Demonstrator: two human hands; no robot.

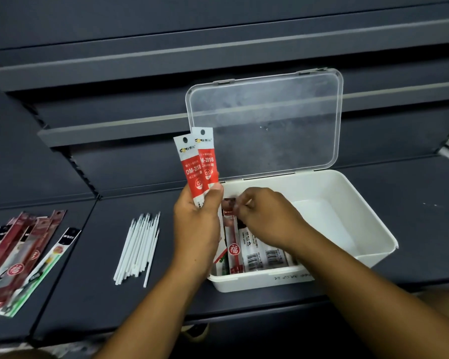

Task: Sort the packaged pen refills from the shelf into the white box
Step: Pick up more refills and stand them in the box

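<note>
The white box [360, 218] stands on the dark shelf with its clear lid [267, 120] raised behind it. My left hand [196, 226] holds two red-and-white refill packs [195, 167] upright over the box's left edge. My right hand [267, 216] reaches into the box's left part and pinches the top of a dark red refill pack [230, 207]. Several packs [254, 252] lie flat in the box's left half; its right half shows bare white floor. A pile of packaged refills [21, 255] lies on the shelf at far left.
A bundle of loose white refill sticks [138, 250] lies on the shelf between the pile and the box. Dark empty shelf tiers [114, 66] rise behind. The shelf's front edge runs just below the box.
</note>
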